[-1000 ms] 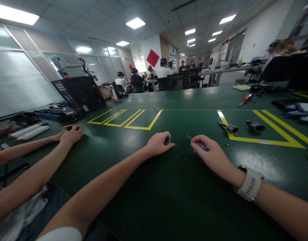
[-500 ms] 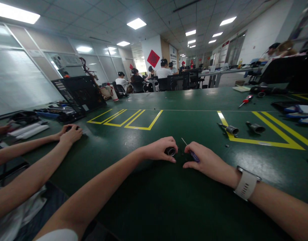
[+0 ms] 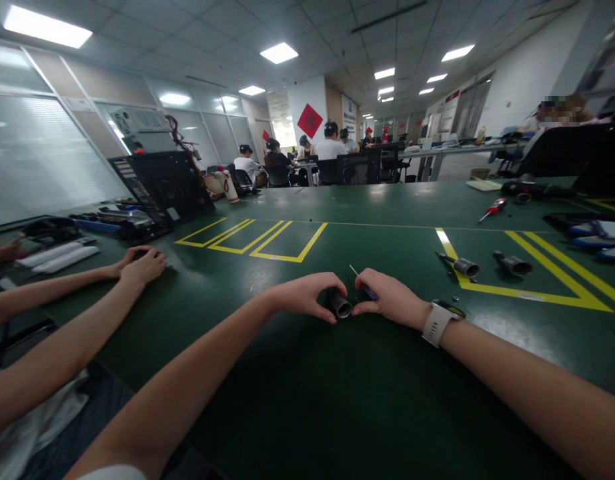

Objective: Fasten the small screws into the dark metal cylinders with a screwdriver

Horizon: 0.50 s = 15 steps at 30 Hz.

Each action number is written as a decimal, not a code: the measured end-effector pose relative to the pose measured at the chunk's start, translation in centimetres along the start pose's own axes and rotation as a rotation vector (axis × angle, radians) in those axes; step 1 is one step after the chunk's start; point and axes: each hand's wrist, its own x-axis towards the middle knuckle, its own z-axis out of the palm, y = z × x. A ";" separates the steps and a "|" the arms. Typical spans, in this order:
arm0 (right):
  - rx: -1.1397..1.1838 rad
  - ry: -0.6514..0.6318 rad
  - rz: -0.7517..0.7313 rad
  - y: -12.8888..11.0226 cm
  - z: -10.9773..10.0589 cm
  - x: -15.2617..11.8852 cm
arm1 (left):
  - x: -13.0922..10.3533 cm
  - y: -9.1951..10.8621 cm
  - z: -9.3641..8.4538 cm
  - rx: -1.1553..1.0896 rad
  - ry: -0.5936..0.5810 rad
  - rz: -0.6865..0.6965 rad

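My left hand is closed around a dark hollow metal cylinder, its open round end facing me. Close beside it, my right hand grips a screwdriver with a purple handle; the thin shaft points up and to the left, away from the cylinder. The fingertips of both hands nearly meet, and some small parts on the table between them are mostly hidden. Two metal cup-shaped parts with stems, one nearer and one farther right, lie by the yellow tape to the right.
The green table bears yellow tape outlines. A red-handled screwdriver and a tiny dark part lie to the right. A co-worker's hands are at the left. A black computer case stands beyond them.
My right hand has moved left, closer to my left hand, carrying the screwdriver. The cylinder has turned so more of its side and open end shows. The view has shifted slightly.
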 end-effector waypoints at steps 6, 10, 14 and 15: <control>0.009 -0.053 -0.067 0.4 -0.1 0.3 | -0.2 0.1 -0.3 0.001 0.030 0.003; 0.004 -0.060 -0.073 0.1 -0.3 0.2 | -0.1 0.4 -0.4 0.028 0.041 0.002; -0.006 -0.046 -0.065 -0.2 -0.4 0.2 | -0.1 0.7 -0.3 0.059 0.054 -0.001; -0.006 -0.040 -0.062 -0.2 -0.3 0.2 | -0.1 0.8 -0.3 0.058 0.051 -0.004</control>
